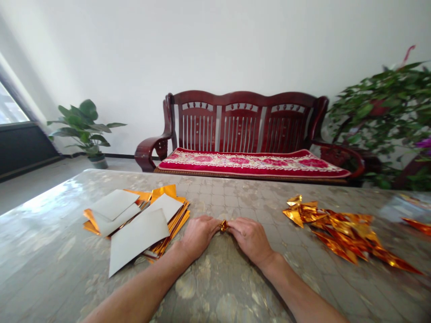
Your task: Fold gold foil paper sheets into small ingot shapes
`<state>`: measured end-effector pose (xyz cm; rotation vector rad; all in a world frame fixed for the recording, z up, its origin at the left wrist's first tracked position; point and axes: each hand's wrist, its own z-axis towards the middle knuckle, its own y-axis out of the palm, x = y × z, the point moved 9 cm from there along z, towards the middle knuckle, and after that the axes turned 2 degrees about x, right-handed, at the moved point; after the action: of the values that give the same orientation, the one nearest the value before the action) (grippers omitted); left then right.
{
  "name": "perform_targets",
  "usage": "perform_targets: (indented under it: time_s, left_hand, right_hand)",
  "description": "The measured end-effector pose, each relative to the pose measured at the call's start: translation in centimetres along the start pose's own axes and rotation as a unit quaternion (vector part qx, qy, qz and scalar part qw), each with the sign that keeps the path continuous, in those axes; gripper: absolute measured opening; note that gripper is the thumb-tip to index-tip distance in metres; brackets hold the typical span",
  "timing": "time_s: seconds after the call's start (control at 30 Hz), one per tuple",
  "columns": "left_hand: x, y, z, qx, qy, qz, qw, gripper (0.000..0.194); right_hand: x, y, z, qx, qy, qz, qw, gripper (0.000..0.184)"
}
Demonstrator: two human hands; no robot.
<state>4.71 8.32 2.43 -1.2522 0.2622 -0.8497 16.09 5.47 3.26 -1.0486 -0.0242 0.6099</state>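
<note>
My left hand (198, 234) and my right hand (251, 237) meet at the middle of the table (215, 287), fingers pinched together on a small folded piece of gold foil paper (224, 225). Most of that piece is hidden by my fingers. To the left lies a loose stack of gold foil sheets (136, 222), several turned white side up. On the right lies a heap of folded gold foil pieces (343, 231).
The table has a glossy patterned top. Behind it stands a dark red wooden bench (242, 132) with a floral cushion. A potted plant (85, 130) stands at the back left, a large leafy plant (387, 116) at the right. One more foil piece (417, 224) lies at the right edge.
</note>
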Motion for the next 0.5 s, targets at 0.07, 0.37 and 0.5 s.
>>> perform_targets:
  time_s: [0.07, 0.37, 0.5]
  left_hand:
    - [-0.03, 0.20, -0.05, 0.000, -0.003, 0.005, 1.000, 0.028]
    - [-0.08, 0.70, -0.24, -0.006, -0.034, 0.007, 0.999, 0.030]
    - [0.22, 0.52, -0.26, -0.009, -0.036, -0.016, 0.999, 0.029]
  right_hand:
    - [-0.05, -0.11, 0.01, 0.006, 0.007, 0.002, 1.000, 0.014]
    - [0.29, -0.14, -0.09, 0.013, 0.055, 0.010, 0.998, 0.017]
    - [0.12, -0.15, -0.06, 0.005, 0.059, 0.018, 0.998, 0.018]
